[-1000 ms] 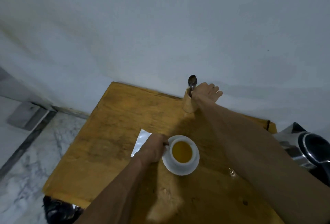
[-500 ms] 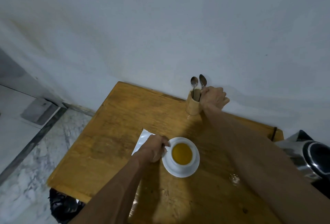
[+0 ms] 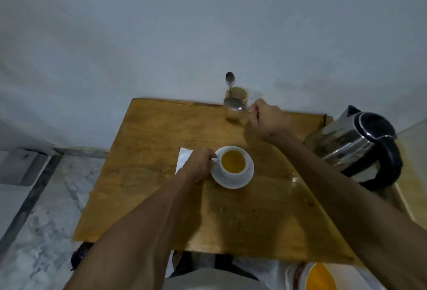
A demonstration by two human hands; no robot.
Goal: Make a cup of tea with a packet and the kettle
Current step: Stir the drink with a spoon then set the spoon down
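Observation:
A white cup (image 3: 233,162) of amber tea stands on a white saucer (image 3: 240,180) in the middle of the wooden table (image 3: 147,151). My left hand (image 3: 198,164) grips the cup's handle on its left side. Under that hand lies a white packet (image 3: 183,157), partly hidden. My right hand (image 3: 269,120) holds a metal spoon (image 3: 233,105) by its handle, the bowl pointing left in front of the wooden holder (image 3: 238,95) at the table's far edge. A second spoon (image 3: 230,80) stands in the holder. The steel kettle (image 3: 355,144) with a black lid sits at the right.
A pale wall rises right behind the table. Marble floor lies to the left. Below the near edge are my lap and a white dish with orange contents (image 3: 320,278) at the lower right. A small wet spot (image 3: 294,179) shines on the table beside my right forearm.
My right hand has pulled one spoon out of the holder and now holds it level in front of it. The view has tilted down; the left hand stays on the cup.

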